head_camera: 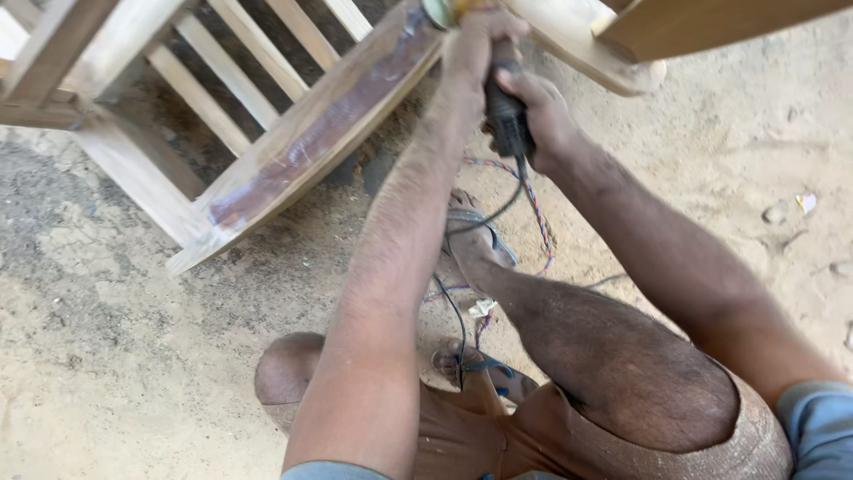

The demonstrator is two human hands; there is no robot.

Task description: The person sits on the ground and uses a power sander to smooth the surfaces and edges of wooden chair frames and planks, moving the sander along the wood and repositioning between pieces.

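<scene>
Both hands, L (480, 36) & R (533, 116), clamped on black grinder (506, 120) at wood frame (311, 133).

tool: you hold a black power tool (506, 120) by its handle, body pointing up and away from you, its head cut off at the top edge.
cord: black, hangs down from the handle.
wood: pale slatted frame (302, 133), tilted on the sand, tool head against its rail.

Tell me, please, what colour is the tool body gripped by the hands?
Black, seen in the head view: the tool body sits in the right hand.
</scene>
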